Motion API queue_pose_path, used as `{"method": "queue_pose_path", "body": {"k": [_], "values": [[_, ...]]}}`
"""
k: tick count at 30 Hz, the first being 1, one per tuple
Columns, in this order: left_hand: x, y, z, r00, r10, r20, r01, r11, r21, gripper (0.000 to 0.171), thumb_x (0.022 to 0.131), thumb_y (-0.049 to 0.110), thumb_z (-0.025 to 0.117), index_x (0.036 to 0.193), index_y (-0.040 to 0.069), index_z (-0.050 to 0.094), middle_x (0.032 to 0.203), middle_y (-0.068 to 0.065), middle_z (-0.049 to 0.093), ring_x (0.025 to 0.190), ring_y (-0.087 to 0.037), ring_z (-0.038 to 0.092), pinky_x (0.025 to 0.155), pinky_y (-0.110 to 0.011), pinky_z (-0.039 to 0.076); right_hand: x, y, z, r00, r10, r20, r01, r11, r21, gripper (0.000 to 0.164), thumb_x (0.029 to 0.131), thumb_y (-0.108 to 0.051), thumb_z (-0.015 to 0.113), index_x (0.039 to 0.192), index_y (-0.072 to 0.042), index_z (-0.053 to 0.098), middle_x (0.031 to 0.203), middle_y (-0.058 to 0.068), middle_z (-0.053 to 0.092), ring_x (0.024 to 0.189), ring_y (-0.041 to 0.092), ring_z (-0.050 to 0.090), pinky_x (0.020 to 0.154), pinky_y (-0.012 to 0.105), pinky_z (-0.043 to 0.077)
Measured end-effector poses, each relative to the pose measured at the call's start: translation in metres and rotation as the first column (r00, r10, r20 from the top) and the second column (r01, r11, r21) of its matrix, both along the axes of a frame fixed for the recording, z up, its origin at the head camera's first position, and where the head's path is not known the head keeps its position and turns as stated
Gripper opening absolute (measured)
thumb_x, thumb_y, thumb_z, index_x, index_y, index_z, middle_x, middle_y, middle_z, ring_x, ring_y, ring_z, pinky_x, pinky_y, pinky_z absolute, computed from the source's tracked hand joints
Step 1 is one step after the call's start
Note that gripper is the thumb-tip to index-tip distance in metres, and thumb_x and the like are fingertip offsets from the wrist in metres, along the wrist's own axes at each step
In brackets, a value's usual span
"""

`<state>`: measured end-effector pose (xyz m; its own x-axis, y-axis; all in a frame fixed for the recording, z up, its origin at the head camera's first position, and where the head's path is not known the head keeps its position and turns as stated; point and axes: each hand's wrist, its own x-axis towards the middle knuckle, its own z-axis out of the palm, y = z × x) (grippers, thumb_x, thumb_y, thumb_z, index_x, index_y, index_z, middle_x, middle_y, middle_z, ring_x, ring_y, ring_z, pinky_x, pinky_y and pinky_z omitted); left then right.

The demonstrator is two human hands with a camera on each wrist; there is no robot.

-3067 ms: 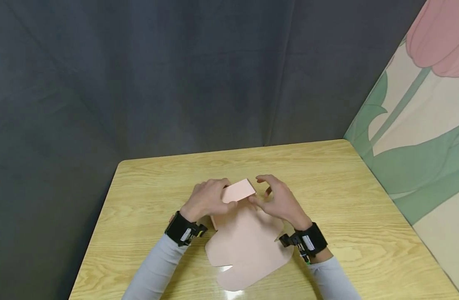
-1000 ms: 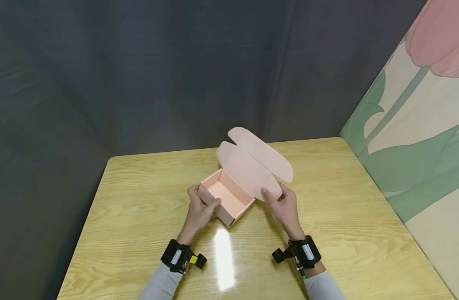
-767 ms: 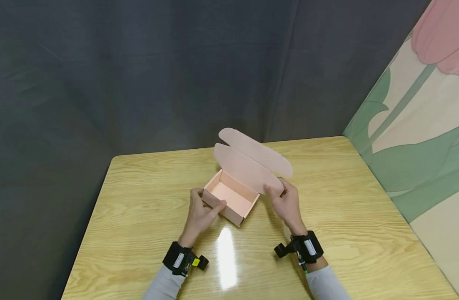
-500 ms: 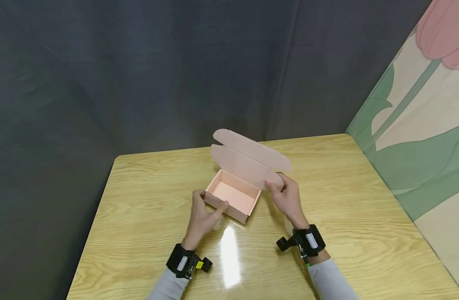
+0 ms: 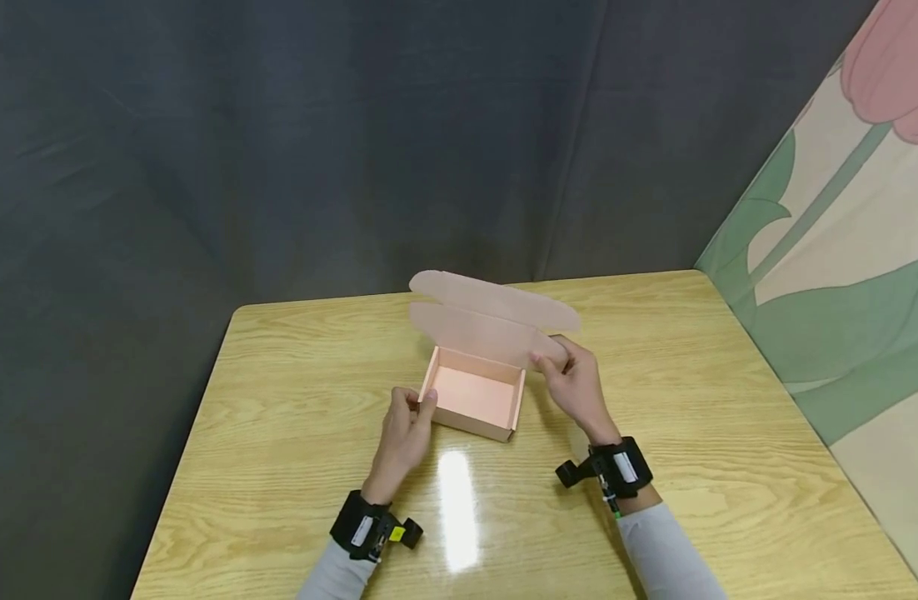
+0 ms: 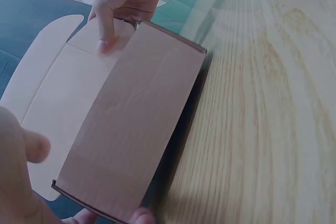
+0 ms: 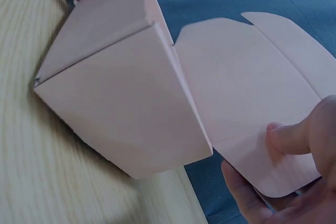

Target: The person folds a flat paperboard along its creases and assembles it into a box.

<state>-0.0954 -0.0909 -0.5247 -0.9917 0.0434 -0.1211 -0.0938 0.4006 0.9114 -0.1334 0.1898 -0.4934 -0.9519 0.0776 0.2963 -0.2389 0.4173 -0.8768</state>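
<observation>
A small pink cardboard box [image 5: 474, 392] has its tray walls folded up and its lid [image 5: 489, 333] raised at the back. My left hand [image 5: 402, 437] holds the box's front left corner, thumb over the rim and fingers around the outside. At the lid's right side, my right hand [image 5: 579, 387] pinches the side flap [image 7: 262, 166] between thumb and fingers. In the left wrist view the front wall [image 6: 131, 119] faces the camera, with a strip of shadow between its lower edge and the table. The inside of the tray holds nothing.
The wood-grain table [image 5: 294, 375] reaches back to a dark curtain [image 5: 399, 150]. A cloth with a tulip pattern [image 5: 841, 267] hangs along the right side. A bright reflection shows on the tabletop in front of the box.
The flat-lying panel seen earlier is now the raised lid. Over the last second the box has turned squarer to the view; my left hand has shifted to its front left corner.
</observation>
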Motion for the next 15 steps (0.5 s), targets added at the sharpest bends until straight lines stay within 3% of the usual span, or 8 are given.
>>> {"method": "queue_pose_path", "body": {"k": [6, 15], "values": [[0.003, -0.006, 0.002, 0.999, -0.026, 0.048, 0.029, 0.998, -0.058, 0.037, 0.112, 0.044, 0.052, 0.114, 0.007, 0.050, 0.106, -0.015, 0.059, 0.092, -0.026, 0.055, 0.076, -0.034, 0.044, -0.004, 0.000, 0.002, 0.999, 0.041, 0.007, -0.041, 0.999, 0.010, 0.012, 0.100, -0.003, 0.074, 0.110, 0.003, 0.076, 0.097, 0.021, 0.076, 0.070, 0.018, 0.053, 0.059, 0.024, 0.038], [0.012, -0.006, 0.001, 0.995, -0.045, 0.089, 0.049, 0.998, -0.036, 0.034, 0.110, 0.039, 0.058, 0.115, 0.006, 0.052, 0.101, -0.013, 0.062, 0.082, -0.021, 0.056, 0.071, -0.032, 0.044, -0.015, -0.003, 0.006, 0.998, 0.070, 0.010, -0.070, 0.998, 0.008, 0.012, 0.100, -0.004, 0.073, 0.109, 0.003, 0.076, 0.100, 0.021, 0.077, 0.077, 0.018, 0.057, 0.064, 0.023, 0.044]]}}
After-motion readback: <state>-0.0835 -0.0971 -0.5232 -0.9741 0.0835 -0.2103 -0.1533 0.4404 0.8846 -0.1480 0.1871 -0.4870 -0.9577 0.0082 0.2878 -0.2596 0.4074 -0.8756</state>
